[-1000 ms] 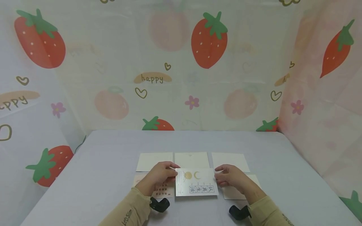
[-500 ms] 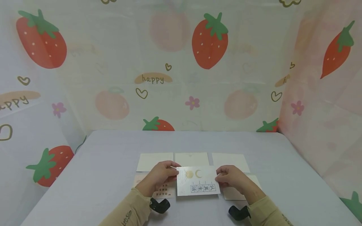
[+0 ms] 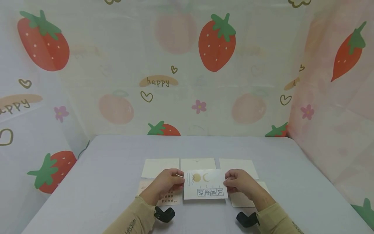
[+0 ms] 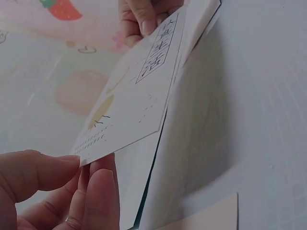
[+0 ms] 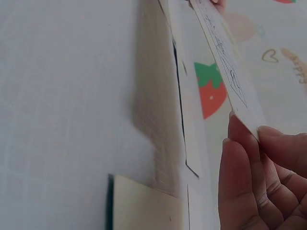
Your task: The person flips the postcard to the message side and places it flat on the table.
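Note:
A white card (image 3: 205,184) printed with a gold sun, a gold moon and boxed Chinese characters is held up between both hands, above the table and tilted. My left hand (image 3: 167,182) pinches its left edge, thumb in front and fingers behind, as the left wrist view shows at the card's corner (image 4: 120,115). On the opposite edge my right hand (image 3: 240,183) pinches the card the same way; in the right wrist view its thumb and fingers (image 5: 240,167) meet at the corner. The card partly covers the back middle card (image 3: 198,163).
Other cards lie flat in two rows: a back left card (image 3: 160,167), a back right card (image 3: 238,168), a pinkish front left card (image 3: 170,198) with characters, and a blank front right card (image 3: 242,200), both partly behind the hands. A white cloth covers the table (image 3: 111,169).
The card has risen slightly and shifted a little to the right. The right hand, with fingers looser at its edge a second ago, now pinches it.

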Available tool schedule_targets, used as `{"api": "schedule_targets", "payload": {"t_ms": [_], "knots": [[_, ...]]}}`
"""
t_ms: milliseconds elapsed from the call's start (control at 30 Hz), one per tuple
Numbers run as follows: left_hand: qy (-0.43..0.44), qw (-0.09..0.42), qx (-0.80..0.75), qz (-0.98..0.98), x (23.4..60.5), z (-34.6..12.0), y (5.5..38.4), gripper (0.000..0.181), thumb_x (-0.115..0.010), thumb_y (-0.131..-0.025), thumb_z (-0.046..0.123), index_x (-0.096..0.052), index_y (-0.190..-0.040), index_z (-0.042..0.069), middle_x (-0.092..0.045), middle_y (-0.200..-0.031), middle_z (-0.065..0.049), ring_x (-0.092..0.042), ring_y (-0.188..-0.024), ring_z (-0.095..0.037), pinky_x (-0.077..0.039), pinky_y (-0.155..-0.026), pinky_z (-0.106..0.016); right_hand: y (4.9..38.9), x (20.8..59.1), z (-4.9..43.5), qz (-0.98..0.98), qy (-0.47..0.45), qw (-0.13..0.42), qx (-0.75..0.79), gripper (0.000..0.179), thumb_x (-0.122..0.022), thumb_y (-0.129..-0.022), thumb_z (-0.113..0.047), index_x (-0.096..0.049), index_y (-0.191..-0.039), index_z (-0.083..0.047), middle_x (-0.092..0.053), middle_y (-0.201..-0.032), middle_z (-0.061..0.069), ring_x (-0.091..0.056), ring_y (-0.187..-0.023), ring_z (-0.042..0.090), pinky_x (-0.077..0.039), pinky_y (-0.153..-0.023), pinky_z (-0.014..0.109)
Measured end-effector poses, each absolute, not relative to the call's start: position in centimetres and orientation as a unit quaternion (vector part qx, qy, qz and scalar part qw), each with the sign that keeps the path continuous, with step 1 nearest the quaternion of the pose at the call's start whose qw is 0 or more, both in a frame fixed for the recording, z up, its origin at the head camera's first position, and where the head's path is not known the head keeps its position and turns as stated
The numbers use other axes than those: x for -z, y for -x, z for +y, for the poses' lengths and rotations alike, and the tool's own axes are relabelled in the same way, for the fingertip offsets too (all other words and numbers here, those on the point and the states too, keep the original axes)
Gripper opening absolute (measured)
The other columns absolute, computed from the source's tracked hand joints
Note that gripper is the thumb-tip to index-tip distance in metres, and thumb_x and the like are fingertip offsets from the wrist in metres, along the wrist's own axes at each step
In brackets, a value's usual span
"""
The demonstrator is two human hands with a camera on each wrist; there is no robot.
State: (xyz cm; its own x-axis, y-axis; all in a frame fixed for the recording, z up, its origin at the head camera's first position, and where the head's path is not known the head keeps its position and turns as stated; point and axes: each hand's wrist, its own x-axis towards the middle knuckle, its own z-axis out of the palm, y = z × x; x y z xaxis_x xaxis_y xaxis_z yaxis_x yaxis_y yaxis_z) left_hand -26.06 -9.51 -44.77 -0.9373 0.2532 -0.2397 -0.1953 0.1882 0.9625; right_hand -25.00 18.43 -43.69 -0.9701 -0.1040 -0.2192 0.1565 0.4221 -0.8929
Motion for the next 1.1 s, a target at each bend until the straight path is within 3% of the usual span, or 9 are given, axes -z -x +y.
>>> {"api": "schedule_targets", "payload": {"t_ms": [433, 767, 1100], "knots": [[-0.020, 0.183, -0.642, 0.744, 44.87, -9.90, 25.87, 0.013, -0.062, -0.084, 0.009, -0.063, -0.095, 0.000, -0.065, -0.084, -0.008, -0.063, -0.075, -0.016, -0.053, -0.069, -0.027, 25.28, 43.83, 18.19, 0.832, -0.040, 0.106, 0.543, 0.007, -0.062, -0.082, 0.001, -0.060, -0.088, -0.002, -0.062, -0.076, 0.008, -0.061, -0.066, 0.019, -0.054, -0.062, 0.032], [-0.020, 0.173, -0.632, 0.755, 44.61, -10.09, 26.06, 0.013, -0.062, -0.085, 0.013, -0.064, -0.092, 0.002, -0.065, -0.081, -0.007, -0.063, -0.074, -0.016, -0.054, -0.068, -0.028, 25.17, 43.43, 18.68, 0.844, -0.015, 0.114, 0.524, 0.008, -0.063, -0.084, -0.009, -0.066, -0.081, -0.002, -0.061, -0.073, 0.007, -0.058, -0.067, 0.018, -0.054, -0.064, 0.031], [-0.024, 0.171, -0.621, 0.765, 44.60, -10.18, 26.00, 0.018, -0.060, -0.088, 0.020, -0.064, -0.092, 0.003, -0.064, -0.082, -0.007, -0.061, -0.075, -0.015, -0.053, -0.068, -0.028, 24.94, 43.31, 18.51, 0.844, -0.007, 0.108, 0.525, 0.004, -0.061, -0.084, -0.003, -0.065, -0.083, -0.002, -0.061, -0.073, 0.006, -0.059, -0.067, 0.018, -0.054, -0.065, 0.031]]}}
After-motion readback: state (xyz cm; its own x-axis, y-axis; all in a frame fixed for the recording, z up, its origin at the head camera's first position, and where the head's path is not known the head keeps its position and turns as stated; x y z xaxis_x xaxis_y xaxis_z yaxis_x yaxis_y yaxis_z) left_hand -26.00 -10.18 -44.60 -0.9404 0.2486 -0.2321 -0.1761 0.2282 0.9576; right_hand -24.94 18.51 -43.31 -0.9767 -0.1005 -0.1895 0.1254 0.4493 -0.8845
